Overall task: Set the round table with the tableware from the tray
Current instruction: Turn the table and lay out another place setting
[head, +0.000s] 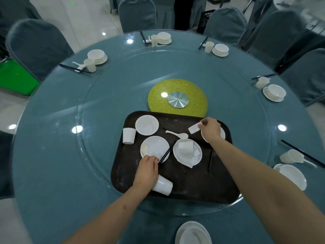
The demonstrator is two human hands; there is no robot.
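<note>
Over the tray [184,184], the right hand [210,129] pinched a white cup [194,129]; the left hand [146,167] gripped black chopsticks [165,154].

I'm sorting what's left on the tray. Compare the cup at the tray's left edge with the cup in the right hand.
The cup at the left edge stands on the tray, untouched; the held cup is off the tray, pinched by the right hand. The left-edge cup is roughly upright; the held one lies tilted on its side. Both are plain white cups.
</note>
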